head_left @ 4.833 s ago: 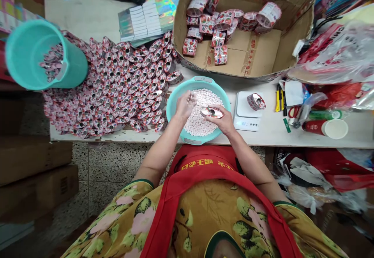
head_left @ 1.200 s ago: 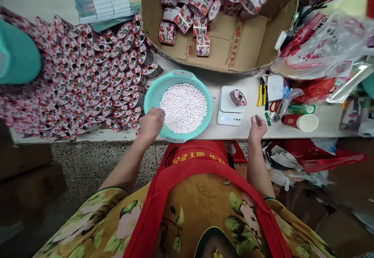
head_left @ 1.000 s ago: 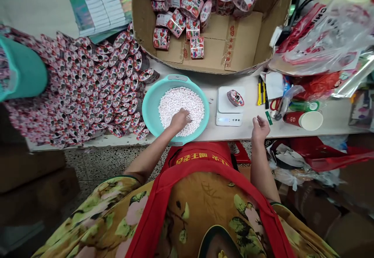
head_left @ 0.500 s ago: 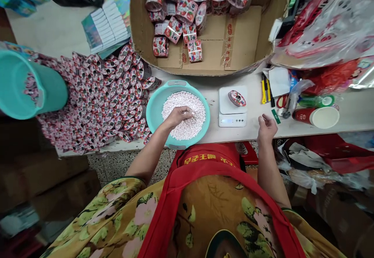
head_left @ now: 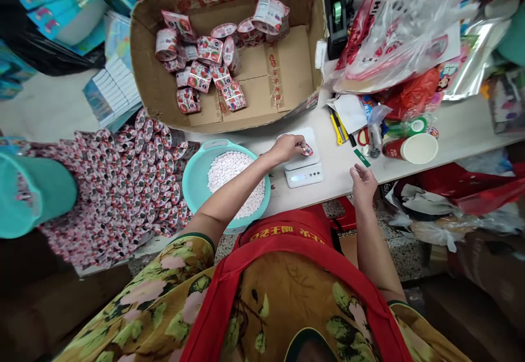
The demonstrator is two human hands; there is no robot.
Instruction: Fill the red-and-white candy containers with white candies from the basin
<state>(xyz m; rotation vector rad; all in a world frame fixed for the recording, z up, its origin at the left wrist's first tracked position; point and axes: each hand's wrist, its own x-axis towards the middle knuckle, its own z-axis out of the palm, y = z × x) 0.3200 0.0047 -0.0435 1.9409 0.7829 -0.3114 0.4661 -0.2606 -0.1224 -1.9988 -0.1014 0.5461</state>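
My left hand reaches over the white digital scale, its fingers pinched together at the opening of a small red-and-white printed packet lying on the weighing plate. Whatever those fingertips hold is too small to make out. Beneath my left forearm stands a turquoise basin of small white tablets, partly covered by the arm. Over the table's front edge, right of the scale, my right hand is held with its fingers curled in toward the thumb; nothing can be made out in it.
Many open printed packets crowd the table's left, beside a turquoise bucket. A cardboard box behind holds more packets. To the right are a yellow cutter, a paper cup and plastic bags.
My left hand has gone from the tablets in the basin rightward to the packet on the scale. My right hand keeps its curled pose. The view has shifted to the right and tilted.
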